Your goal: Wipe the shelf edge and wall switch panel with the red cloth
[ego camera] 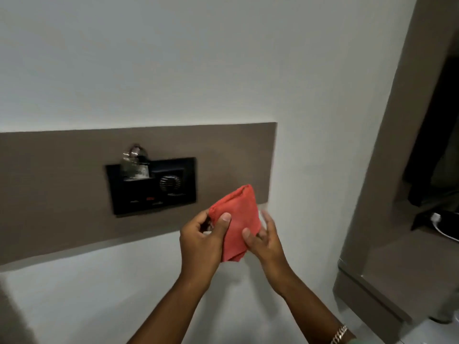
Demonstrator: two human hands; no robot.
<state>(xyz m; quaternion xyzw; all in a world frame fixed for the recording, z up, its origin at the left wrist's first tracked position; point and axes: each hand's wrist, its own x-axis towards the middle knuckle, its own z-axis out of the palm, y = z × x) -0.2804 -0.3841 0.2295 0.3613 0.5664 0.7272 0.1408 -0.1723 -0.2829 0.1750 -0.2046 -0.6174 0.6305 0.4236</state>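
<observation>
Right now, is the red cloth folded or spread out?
Folded. The red cloth is a compact, layered wad held between the left hand and the right hand, in front of the wall.

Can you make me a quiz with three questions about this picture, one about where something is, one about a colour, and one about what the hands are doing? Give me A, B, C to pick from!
1. Where is the black switch panel?
A. On the brown wall strip
B. On the floor
C. On the ceiling

2. What colour is the cloth?
A. Blue
B. Red
C. Green

3. What is happening with the cloth?
A. It hangs on a hook
B. It lies on the panel
C. Both hands hold it

Answers: 1 A, the panel sits inside the brown strip. 2 B, the cloth is plainly red. 3 C, the left hand and the right hand grip it, clear of the panel.
</observation>
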